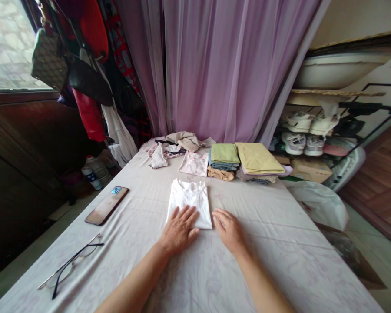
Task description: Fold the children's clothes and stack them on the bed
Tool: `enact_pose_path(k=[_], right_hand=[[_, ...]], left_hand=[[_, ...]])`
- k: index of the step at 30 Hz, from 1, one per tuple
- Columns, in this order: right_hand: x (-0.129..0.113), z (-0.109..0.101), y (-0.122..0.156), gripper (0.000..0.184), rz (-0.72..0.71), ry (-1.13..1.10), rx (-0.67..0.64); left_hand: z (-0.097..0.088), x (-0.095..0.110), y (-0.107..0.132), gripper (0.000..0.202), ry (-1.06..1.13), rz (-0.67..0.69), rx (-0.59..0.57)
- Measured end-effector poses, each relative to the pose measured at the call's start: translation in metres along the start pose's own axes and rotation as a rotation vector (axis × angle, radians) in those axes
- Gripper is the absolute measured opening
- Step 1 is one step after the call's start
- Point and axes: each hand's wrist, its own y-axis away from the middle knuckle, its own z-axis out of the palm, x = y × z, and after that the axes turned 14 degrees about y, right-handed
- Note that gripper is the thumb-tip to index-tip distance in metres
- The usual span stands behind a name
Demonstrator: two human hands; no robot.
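A folded white garment (189, 202) lies flat on a pale sheet-covered surface (267, 248). My left hand (179, 230) rests palm-down on its lower left part, fingers spread a little. My right hand (230, 230) sits beside its lower right corner, fingertips at or very near the fold. Neither hand grips the cloth. Farther back lie a pink-printed garment (195, 164), a folded stack topped with green cloth (224, 154), and a folded yellow cloth (259, 158). A loose heap of clothes (179, 145) lies behind them.
A smartphone (107, 205) and a pair of glasses (71, 265) lie on the sheet to my left. Lilac curtains (215, 65) hang behind. Bags (48, 61) hang at the left, shoes (296, 132) fill a rack at the right, and a white plastic bag (319, 204) sits below.
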Motion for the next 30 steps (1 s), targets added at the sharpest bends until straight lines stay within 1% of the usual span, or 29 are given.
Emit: enact_pose_path(k=[3, 5, 7, 9, 10, 11, 13, 15, 18, 24, 30], right_hand=[[0.002, 0.005, -0.017, 0.031, 0.031, -0.017, -0.008], [0.0, 0.013, -0.028, 0.03, 0.059, -0.037, -0.015], [-0.002, 0.022, -0.035, 0.03, 0.097, -0.067, -0.011], [-0.005, 0.03, -0.038, 0.03, 0.127, -0.096, -0.003], [-0.005, 0.033, -0.038, 0.031, 0.134, -0.11, 0.0], [-0.005, 0.036, -0.037, 0.031, 0.138, -0.124, 0.0], [-0.004, 0.037, -0.035, 0.03, 0.142, -0.153, -0.001], [-0.003, 0.037, -0.033, 0.029, 0.146, -0.18, 0.001], [-0.001, 0.034, -0.033, 0.029, 0.156, -0.198, 0.005], [-0.001, 0.029, -0.035, 0.03, 0.147, -0.203, -0.02], [0.0, 0.03, -0.034, 0.03, 0.126, -0.16, -0.05]], left_hand=[[0.0, 0.0, 0.002, 0.063, -0.023, -0.002, 0.028], [0.0, -0.001, 0.003, 0.064, -0.049, -0.007, 0.066], [0.001, -0.002, 0.004, 0.059, -0.08, -0.031, 0.133], [0.001, -0.004, 0.005, 0.053, -0.105, -0.085, 0.206], [0.001, -0.004, 0.005, 0.051, -0.11, -0.115, 0.224], [0.002, -0.004, 0.005, 0.049, -0.108, -0.14, 0.222], [0.002, -0.003, 0.004, 0.049, -0.086, -0.172, 0.171], [0.001, -0.001, 0.002, 0.051, -0.055, -0.201, 0.105], [-0.002, 0.002, 0.0, 0.052, -0.017, -0.242, 0.064], [-0.006, 0.002, 0.0, 0.05, 0.043, -0.242, 0.059], [-0.007, 0.002, 0.002, 0.049, 0.078, -0.224, 0.083]])
